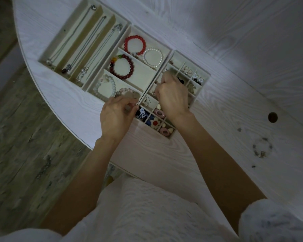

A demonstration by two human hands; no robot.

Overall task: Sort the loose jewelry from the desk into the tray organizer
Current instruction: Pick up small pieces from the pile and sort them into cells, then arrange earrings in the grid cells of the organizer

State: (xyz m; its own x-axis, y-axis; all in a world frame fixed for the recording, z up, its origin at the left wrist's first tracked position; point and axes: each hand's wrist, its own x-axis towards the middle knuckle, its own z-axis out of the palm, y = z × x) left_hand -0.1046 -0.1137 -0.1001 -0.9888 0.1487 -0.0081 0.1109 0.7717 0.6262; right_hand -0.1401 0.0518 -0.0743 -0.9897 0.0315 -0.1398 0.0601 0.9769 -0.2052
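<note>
My right hand [171, 98] hovers over the small-cell tray organizer [202, 84], fingers pinched together on something too small to name. My left hand [117, 116] pinches its near corner. I should steady the tray and drop the piece squarely into one cell.

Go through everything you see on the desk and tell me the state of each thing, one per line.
Necklace tray: three long slots, a chain in each.
Bracelet tray: beaded bracelets lying flat in all three sections.
Red bracelet: flat, beside the pearl bracelet.
Grid tray: most visible cells filled.
Left hand: pinched at the tray corner.
Right hand: fingers curled down into a cell.
</note>
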